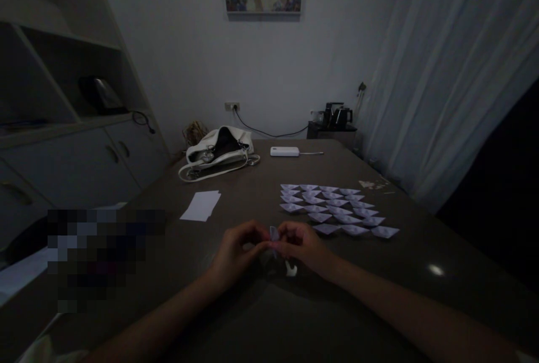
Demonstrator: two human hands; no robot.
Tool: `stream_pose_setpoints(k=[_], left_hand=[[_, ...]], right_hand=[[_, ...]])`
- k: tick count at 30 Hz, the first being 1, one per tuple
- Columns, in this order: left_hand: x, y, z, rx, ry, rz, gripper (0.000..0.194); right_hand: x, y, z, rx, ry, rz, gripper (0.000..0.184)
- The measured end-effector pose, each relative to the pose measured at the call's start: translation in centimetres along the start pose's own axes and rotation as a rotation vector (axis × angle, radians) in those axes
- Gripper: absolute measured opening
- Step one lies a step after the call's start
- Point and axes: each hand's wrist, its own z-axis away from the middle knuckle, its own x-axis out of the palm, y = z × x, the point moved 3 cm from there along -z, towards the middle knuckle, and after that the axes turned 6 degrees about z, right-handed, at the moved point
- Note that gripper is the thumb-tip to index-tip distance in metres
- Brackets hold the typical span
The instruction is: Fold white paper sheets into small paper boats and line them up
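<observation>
Head view: I log both hands together low in the middle of the frame, just above or resting on the dark table (pixel 244 323); contact with the surface I cannot confirm. Left hand (pixel 229 250) and right hand (pixel 314 250) face each other, fingertips nearly meeting, each pinching one side of a small folded paper piece (pixel 274 234). Key relation: the piece lies between the two sets of fingertips, so I judge neither hand nearer. Its long axis looks roughly upright in the frame, across the line joining the hands; the lower part is dim and partly covered, so the true tilt is uncertain and I cannot read the folds. The paper boats (pixel 346 219) sit in close rows beyond the right hand and off to its right; the nearest row is the right hand's to reach, by my estimate. White sheets (pixel 201 206) lie flat, slightly fanned, beyond the left hand and to its left. A white scrap (pixel 291 269) shows just on the wearer's side of the right fingers, apart from the pinched piece. Farther back, I note a white bag (pixel 197 155) at left and a white device (pixel 284 151) with a short cable.
</observation>
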Motion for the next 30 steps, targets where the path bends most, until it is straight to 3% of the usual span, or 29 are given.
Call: stream_pose_setpoints(k=[5, 9, 30], left_hand=[[-0.2, 0.6, 0.3, 0.198, 0.008, -0.209, 0.002], [-0.2, 0.9, 0.5, 0.29, -0.048, -0.314, 0.005], [-0.3, 1.1, 0.4, 0.269, 0.013, -0.365, 0.005]], right_hand=[[0.0, 0.2, -0.1, 0.046, 0.027, -0.001, 0.036], [-0.1, 0.2, -0.2, 0.049, 0.024, 0.02, 0.036], [-0.1, 0.0, 0.0, 0.023, 0.069, 0.099, 0.031]])
